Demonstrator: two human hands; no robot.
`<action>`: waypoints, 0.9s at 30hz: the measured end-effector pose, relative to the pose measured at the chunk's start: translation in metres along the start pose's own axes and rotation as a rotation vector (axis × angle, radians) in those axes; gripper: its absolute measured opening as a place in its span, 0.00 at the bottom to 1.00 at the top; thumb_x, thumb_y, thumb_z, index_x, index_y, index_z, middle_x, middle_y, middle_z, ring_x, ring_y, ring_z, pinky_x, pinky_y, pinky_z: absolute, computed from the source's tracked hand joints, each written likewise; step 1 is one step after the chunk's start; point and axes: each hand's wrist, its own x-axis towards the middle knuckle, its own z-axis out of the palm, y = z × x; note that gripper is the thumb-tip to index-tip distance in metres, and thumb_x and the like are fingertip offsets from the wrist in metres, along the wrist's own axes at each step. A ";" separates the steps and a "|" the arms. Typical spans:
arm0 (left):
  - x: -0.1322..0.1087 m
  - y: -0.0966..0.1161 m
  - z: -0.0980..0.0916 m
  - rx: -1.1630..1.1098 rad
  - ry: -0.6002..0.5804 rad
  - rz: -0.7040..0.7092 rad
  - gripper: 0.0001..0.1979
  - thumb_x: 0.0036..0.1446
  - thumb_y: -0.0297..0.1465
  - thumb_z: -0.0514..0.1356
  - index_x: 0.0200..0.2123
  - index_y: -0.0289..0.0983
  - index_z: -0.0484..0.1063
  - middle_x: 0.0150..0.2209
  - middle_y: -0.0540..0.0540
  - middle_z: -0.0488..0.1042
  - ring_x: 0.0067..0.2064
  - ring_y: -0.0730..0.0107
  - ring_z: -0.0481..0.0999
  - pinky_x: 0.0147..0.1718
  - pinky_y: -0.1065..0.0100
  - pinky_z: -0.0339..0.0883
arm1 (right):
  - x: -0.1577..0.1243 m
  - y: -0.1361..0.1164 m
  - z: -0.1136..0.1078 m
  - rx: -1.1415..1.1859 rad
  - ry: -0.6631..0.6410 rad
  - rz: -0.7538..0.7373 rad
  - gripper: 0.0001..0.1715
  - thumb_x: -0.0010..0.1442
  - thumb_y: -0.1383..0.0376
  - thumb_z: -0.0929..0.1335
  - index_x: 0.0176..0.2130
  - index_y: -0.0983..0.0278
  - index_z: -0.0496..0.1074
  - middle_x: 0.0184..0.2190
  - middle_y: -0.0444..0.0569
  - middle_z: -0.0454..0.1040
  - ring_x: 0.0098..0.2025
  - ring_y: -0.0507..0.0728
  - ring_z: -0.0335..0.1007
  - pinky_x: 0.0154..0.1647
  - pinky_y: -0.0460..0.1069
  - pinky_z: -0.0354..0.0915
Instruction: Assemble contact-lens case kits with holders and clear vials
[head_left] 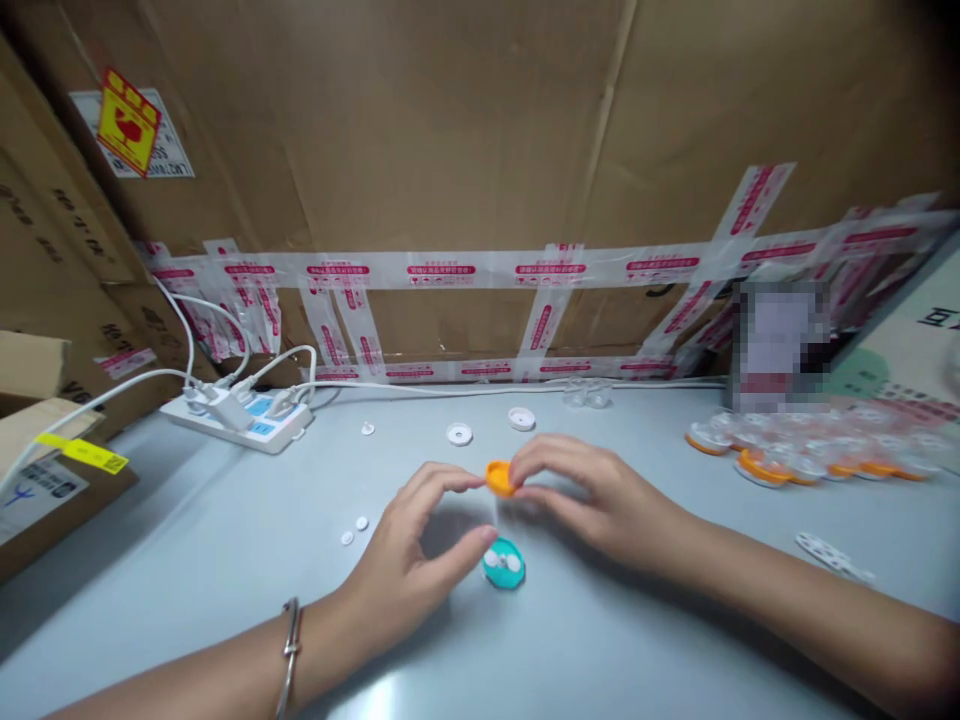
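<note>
Between thumb and fingers, my right hand (581, 490) pinches a small round orange plastic cap (499, 478) above the table. My left hand (420, 545) has its thumb and fingers spread apart, and its index fingertip is at the cap's left edge. Just right of the left thumb, a teal disc (504, 565) with small white round gears on it lies on the table. Two tiny white gears (362, 523) are left of my left hand. Beyond the hands lie a white ring (459, 434), a white round cap (521, 418) and a small white peg piece (367, 428).
A white power strip (262, 420) with plugs and cables sits at the back left. Clear and orange assembled pieces (810, 445) cluster at the right, near a flat white perforated piece (832, 555). A taped cardboard box (450, 130) walls off the back; another carton (56, 480) stands left.
</note>
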 end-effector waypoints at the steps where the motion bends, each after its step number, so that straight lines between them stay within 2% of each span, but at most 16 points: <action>1: -0.001 0.000 0.000 -0.016 0.022 0.016 0.13 0.55 0.33 0.56 0.46 0.40 0.63 0.45 0.45 0.68 0.47 0.64 0.66 0.45 0.63 0.60 | -0.002 -0.010 0.001 0.036 -0.025 -0.064 0.06 0.58 0.72 0.63 0.35 0.63 0.69 0.36 0.49 0.74 0.40 0.54 0.68 0.42 0.50 0.63; 3: -0.002 0.000 0.001 -0.044 0.017 0.060 0.14 0.55 0.32 0.56 0.46 0.40 0.63 0.45 0.45 0.69 0.46 0.66 0.68 0.44 0.65 0.62 | -0.005 -0.025 0.005 0.074 -0.044 -0.136 0.08 0.57 0.74 0.63 0.34 0.63 0.68 0.34 0.48 0.74 0.39 0.53 0.68 0.41 0.50 0.63; 6: -0.003 0.001 0.002 -0.083 -0.030 0.105 0.11 0.55 0.31 0.57 0.43 0.39 0.66 0.40 0.47 0.72 0.41 0.68 0.71 0.42 0.67 0.64 | -0.008 -0.032 0.009 0.148 -0.029 -0.132 0.08 0.56 0.75 0.63 0.32 0.63 0.68 0.31 0.47 0.74 0.37 0.52 0.68 0.40 0.48 0.64; 9: -0.003 0.000 0.001 -0.086 -0.010 0.061 0.10 0.54 0.31 0.58 0.41 0.38 0.68 0.37 0.47 0.74 0.38 0.68 0.71 0.41 0.66 0.65 | -0.006 -0.028 0.007 0.226 0.029 -0.040 0.06 0.56 0.72 0.65 0.34 0.63 0.69 0.33 0.47 0.73 0.36 0.51 0.69 0.39 0.47 0.64; 12: -0.002 -0.005 0.001 -0.105 0.024 0.004 0.11 0.54 0.31 0.58 0.42 0.37 0.68 0.40 0.45 0.73 0.41 0.67 0.71 0.44 0.64 0.63 | -0.001 -0.019 -0.006 0.189 0.149 0.122 0.06 0.57 0.66 0.64 0.36 0.63 0.69 0.34 0.47 0.73 0.36 0.52 0.68 0.38 0.48 0.64; 13: -0.001 -0.006 0.001 -0.134 0.034 -0.023 0.11 0.55 0.32 0.57 0.42 0.37 0.68 0.41 0.45 0.73 0.42 0.66 0.71 0.44 0.64 0.63 | 0.001 -0.016 -0.011 0.163 0.153 0.180 0.07 0.57 0.64 0.64 0.36 0.63 0.69 0.33 0.47 0.72 0.35 0.53 0.67 0.37 0.49 0.63; 14: -0.001 -0.007 0.001 -0.177 0.048 -0.054 0.11 0.55 0.32 0.56 0.42 0.38 0.68 0.42 0.45 0.72 0.43 0.66 0.71 0.45 0.64 0.63 | 0.002 -0.014 -0.015 0.140 0.120 0.231 0.08 0.57 0.61 0.63 0.35 0.63 0.69 0.32 0.47 0.72 0.34 0.53 0.67 0.36 0.49 0.63; 17: 0.002 -0.007 0.001 -0.332 0.102 -0.160 0.12 0.57 0.35 0.54 0.42 0.38 0.68 0.44 0.44 0.71 0.46 0.64 0.70 0.46 0.65 0.63 | 0.001 -0.012 -0.015 0.058 -0.104 0.322 0.14 0.52 0.55 0.67 0.33 0.64 0.69 0.30 0.46 0.70 0.33 0.54 0.66 0.34 0.49 0.62; 20: 0.006 -0.007 0.000 -0.446 0.129 -0.270 0.14 0.56 0.37 0.54 0.43 0.37 0.69 0.44 0.44 0.72 0.47 0.63 0.69 0.47 0.64 0.61 | -0.007 -0.017 0.002 -0.008 -0.264 0.318 0.26 0.43 0.52 0.72 0.37 0.64 0.69 0.35 0.49 0.69 0.39 0.59 0.65 0.39 0.52 0.62; 22: 0.007 -0.009 -0.001 -0.509 0.135 -0.337 0.16 0.55 0.38 0.55 0.44 0.37 0.69 0.44 0.44 0.72 0.47 0.61 0.69 0.48 0.63 0.59 | -0.012 -0.020 0.014 -0.008 -0.294 0.321 0.31 0.41 0.51 0.73 0.41 0.64 0.68 0.39 0.50 0.67 0.42 0.60 0.64 0.41 0.53 0.61; 24: 0.007 -0.012 -0.001 -0.577 0.145 -0.374 0.18 0.55 0.39 0.55 0.46 0.37 0.68 0.45 0.43 0.72 0.48 0.60 0.68 0.49 0.62 0.57 | -0.015 -0.021 0.022 0.039 -0.278 0.347 0.27 0.43 0.55 0.73 0.42 0.63 0.69 0.39 0.49 0.66 0.42 0.59 0.64 0.42 0.52 0.61; 27: 0.007 -0.018 0.001 -0.659 0.152 -0.389 0.19 0.55 0.40 0.56 0.48 0.37 0.66 0.44 0.43 0.72 0.49 0.60 0.68 0.50 0.61 0.55 | -0.016 -0.021 0.025 0.150 -0.223 0.384 0.16 0.46 0.63 0.72 0.38 0.62 0.70 0.37 0.47 0.65 0.39 0.55 0.64 0.41 0.49 0.61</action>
